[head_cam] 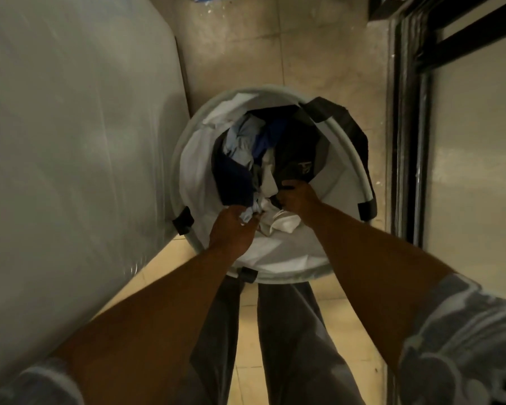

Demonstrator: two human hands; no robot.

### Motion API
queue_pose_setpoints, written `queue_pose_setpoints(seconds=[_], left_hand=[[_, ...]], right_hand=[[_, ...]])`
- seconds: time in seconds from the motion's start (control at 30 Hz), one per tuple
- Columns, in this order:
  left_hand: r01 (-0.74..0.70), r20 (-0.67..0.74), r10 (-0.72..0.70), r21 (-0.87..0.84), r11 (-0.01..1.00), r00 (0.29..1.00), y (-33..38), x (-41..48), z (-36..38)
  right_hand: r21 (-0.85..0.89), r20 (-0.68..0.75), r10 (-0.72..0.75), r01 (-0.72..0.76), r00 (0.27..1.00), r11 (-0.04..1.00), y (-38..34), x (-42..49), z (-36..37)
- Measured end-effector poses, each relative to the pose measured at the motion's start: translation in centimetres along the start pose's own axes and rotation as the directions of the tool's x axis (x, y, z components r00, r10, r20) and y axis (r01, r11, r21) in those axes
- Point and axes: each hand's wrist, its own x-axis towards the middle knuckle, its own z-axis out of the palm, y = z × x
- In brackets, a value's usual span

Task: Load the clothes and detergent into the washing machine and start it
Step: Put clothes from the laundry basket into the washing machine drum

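Head view: one round white laundry basket [284,254] stands on the tiled floor [275,54], just right of one white machine [70,141]. Mixed clothes [263,147] fill it. Two hands reach inside at its near side: the left hand [231,229] pinches a pale cloth [247,219], the right hand [298,197] grips a dark garment [295,168].

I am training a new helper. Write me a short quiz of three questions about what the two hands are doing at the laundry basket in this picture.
1. True or false: the left hand and the right hand both reach into the laundry basket.
2. What does the left hand grip? A) a pale cloth B) a detergent bottle C) the basket's rim
3. Fill the gap: the right hand grips a ____ garment.

Key: 1 true; 2 A; 3 dark.
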Motion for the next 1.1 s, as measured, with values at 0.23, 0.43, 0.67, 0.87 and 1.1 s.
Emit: queue_pose_setpoints(seconds=[0.23,0.43,0.67,0.87,1.1], left_hand=[[0.035,-0.081,-0.065,-0.326,0.945,0.995,1.5,0.6,-0.8],[0.204,0.305,-0.077,-0.412,0.888,0.949,4.7,1.9,-3.1],[0.286,0.265,-0.209,-0.297,0.911,0.941,2.1,1.1,-2.4],[0.435,0.626,-0.217,-0.217,0.874,0.749,0.4,-5.1,-2.3],[0.447,0.431,-0.156,-0.741,0.501,0.889,-1.4,-5.1,-2.8]], right_hand=[[0.307,-0.062,-0.180,0.190,0.982,0.932,-0.5,-7.0,3.9],[0.235,0.168,-0.429,0.386,0.888,0.892,2.0,-16.5,5.6],[0.485,-0.255,-0.221,0.322,0.941,0.813,0.4,-14.0,2.1],[0.474,-0.111,0.082,-0.020,0.990,0.880,-0.8,-3.7,0.1],[0.496,0.220,0.001,-0.113,0.975,0.861,-2.0,-10.1,-0.1]])
